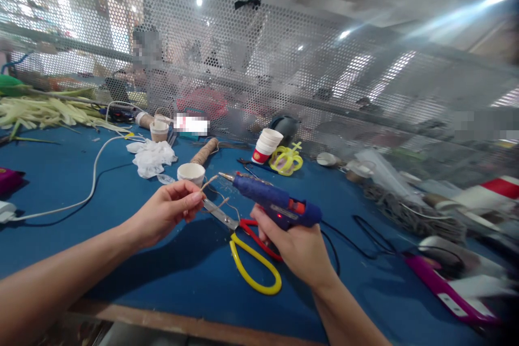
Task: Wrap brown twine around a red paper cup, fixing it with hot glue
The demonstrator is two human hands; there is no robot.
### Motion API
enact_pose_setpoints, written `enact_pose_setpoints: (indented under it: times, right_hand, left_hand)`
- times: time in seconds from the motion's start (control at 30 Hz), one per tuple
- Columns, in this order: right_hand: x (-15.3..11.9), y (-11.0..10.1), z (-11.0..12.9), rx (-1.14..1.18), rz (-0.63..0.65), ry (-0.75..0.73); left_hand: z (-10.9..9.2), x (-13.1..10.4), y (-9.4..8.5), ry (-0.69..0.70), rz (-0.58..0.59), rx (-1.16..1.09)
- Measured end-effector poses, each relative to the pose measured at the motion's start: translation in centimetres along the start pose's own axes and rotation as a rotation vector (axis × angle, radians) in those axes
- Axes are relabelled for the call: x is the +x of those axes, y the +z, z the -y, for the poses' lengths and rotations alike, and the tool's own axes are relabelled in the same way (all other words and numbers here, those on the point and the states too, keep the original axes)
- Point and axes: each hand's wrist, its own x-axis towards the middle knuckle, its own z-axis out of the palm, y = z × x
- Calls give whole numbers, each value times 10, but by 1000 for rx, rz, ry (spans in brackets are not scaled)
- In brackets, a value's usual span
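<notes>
My left hand (172, 210) pinches a thin piece of brown twine (210, 181) between thumb and fingertips. Wrapped round the handle of a blue glue gun (267, 196), my right hand (294, 243) holds it with the nozzle pointing left, close to the twine's end. A small red light shows on the gun's side. Scissors (259, 275) with one yellow and one red handle lie open on the blue table below the gun. A white paper cup (191, 173) stands just beyond my left fingers, and behind it lies a twine-wrapped roll (205, 151).
Crumpled white plastic (152, 158), stacked cups (266, 146) and a yellow woven piece (286, 160) lie farther back. Right: grey cord (421, 216) and a purple power strip (450, 289). Left: a white cable (95, 173) and pale green strips (48, 111). A perforated screen (251, 65) stands behind.
</notes>
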Motion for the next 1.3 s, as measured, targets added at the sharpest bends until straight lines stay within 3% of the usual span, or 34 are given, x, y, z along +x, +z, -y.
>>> enact_pose_setpoints:
  times: [0.17,0.33,0.47,0.7,1.3]
  right_hand:
    - [2,-4,4,30,23,15]
    - [-3,-2,2,174,-28,5]
    - [-5,-3,-1,120,-1,-51]
    - [-5,-6,8,-1,5,-166]
    - [-2,-6,1,-33,3,-182]
  left_hand:
    - [-4,1,-3,0,35,-78]
    - [-13,3,-7,-19,-3,-276]
    - [-14,6,-7,-83,-27,-347]
    - [-11,5,-3,-137,-57,-323]
    - [-9,5,-4,-146,-66,-303]
